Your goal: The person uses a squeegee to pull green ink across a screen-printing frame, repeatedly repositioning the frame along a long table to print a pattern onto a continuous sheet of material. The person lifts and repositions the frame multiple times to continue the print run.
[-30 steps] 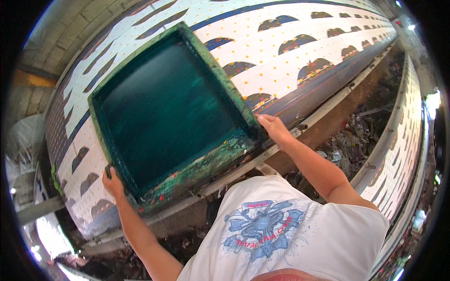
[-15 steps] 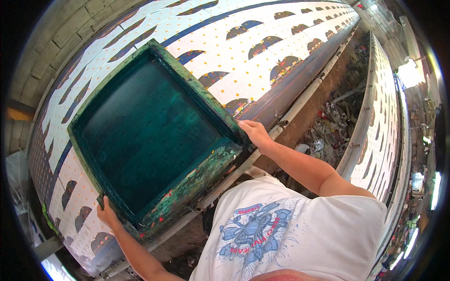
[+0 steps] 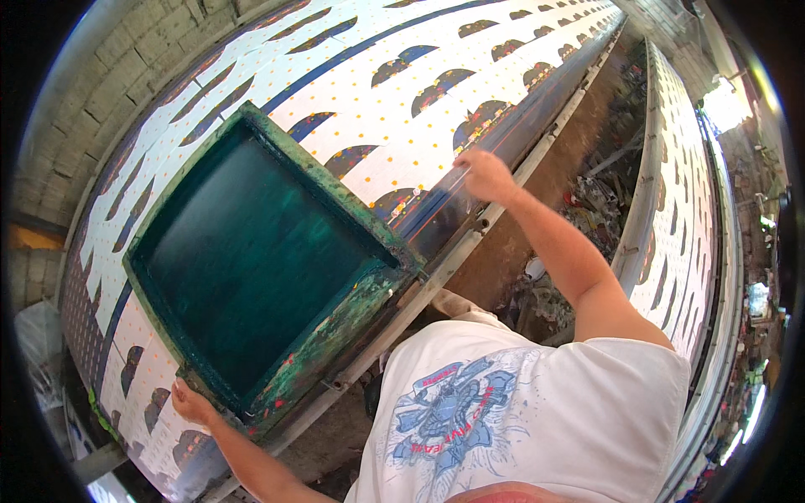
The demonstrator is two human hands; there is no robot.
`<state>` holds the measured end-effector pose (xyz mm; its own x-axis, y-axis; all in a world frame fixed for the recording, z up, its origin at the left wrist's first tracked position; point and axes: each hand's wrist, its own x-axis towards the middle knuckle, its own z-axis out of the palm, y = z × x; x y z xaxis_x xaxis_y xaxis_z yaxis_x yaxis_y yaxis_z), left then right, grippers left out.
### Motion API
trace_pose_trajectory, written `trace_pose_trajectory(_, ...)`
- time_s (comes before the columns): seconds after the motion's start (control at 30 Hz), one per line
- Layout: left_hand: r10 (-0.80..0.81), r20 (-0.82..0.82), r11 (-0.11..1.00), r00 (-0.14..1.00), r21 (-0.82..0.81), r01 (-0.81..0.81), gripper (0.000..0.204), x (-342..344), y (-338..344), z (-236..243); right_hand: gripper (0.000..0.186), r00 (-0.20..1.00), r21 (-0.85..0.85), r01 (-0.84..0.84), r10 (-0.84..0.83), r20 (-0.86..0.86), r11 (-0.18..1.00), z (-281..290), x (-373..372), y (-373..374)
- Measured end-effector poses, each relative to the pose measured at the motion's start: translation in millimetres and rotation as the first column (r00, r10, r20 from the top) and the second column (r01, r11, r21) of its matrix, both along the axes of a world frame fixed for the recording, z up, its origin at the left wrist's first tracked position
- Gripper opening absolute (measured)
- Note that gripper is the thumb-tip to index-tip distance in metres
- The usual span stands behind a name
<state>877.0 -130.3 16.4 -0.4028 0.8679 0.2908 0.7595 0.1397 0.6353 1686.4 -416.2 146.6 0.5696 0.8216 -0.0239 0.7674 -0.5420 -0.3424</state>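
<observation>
A large screen-printing frame (image 3: 323, 323) with a dark green, wet-looking mesh and a paint-stained rim lies tilted across the printed white fabric (image 3: 402, 101). My left hand (image 3: 194, 404) is at its lower left corner, fingers curled against the rim by a small block. My right hand (image 3: 488, 178) is off the frame, over the near edge of the long printing table (image 3: 440, 222), beside the dark half-round motifs. Its fingers are curled together; whether anything small is in them cannot be made out.
A metal rail (image 3: 453, 264) with short stubs runs along the table's near edge. Past a strip of brown ground with a heap of scraps (image 3: 604, 193), a second fabric-covered table (image 3: 671, 210) stands on the right. A block wall (image 3: 109, 75) rises behind at the left.
My right hand has let go of the frame's right corner and moved up and right along the table edge. The left hand stays at its corner.
</observation>
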Motion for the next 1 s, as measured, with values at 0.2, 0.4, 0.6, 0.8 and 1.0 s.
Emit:
trace_pose_trajectory(0.2, 0.229, -0.054, 0.965, 0.972, 0.147, -0.219, 0.061, -12, -36, 25, 0.031, 0.962, -0.219, -0.083, 0.136, 0.236, 0.972, 32, 116, 21)
trace_pose_trajectory(0.4, 0.317, 0.022, 0.938, 0.948, 0.14, -0.317, 0.058, 55, -107, 74, 0.035, 0.963, -0.234, -0.226, 0.253, 0.091, 0.945, 6, 213, 50)
trace_pose_trajectory(0.6, 0.318, 0.015, 0.937, 0.948, 0.146, -0.317, 0.054, 102, -183, 125, 0.037, 0.926, -0.27, -0.339, 0.37, 0.071, 0.901, -21, 256, 88)
trace_pose_trajectory(0.8, 0.269, 0.044, 0.954, 0.962, 0.129, -0.272, 0.053, 175, -212, 147, 0.022, 0.892, -0.411, -0.311, 0.412, 0.185, 0.857, -21, 279, 82)
trace_pose_trajectory(1.0, 0.274, 0.072, 0.946, 0.959, 0.159, -0.282, 0.051, 200, -215, 148, 0.02, 0.878, -0.3, -0.368, 0.435, 0.198, 0.88, -17, 282, 52)
